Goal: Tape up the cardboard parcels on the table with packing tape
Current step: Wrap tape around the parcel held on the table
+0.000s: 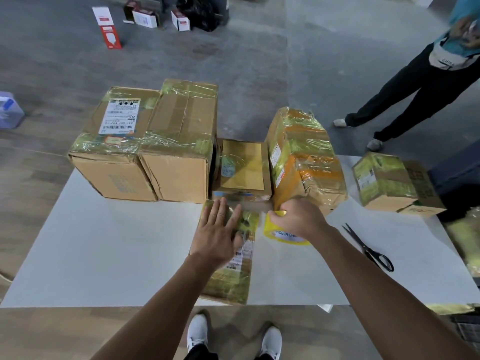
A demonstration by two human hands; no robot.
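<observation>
Lower centre of frame: the left hand [218,235] lay flat, fingers straight, pressing the parcel [231,279] onto the counter [104,242]. The right hand [298,219] curled its fingers round the tape roll [275,232] just beside it. The parcel appeared light, stiff and tape-slick, and was best steadied from above.

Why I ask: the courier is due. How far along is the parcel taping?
Done: the two large brown cardboard boxes, the orange-wrapped parcel and the small right-hand box carry tape bands. In hand: the left hand presses the flat cardboard parcel; the right hand grips the yellow tape roll. Left: finishing it, perhaps the low middle box too; black scissors lie unused.
</observation>
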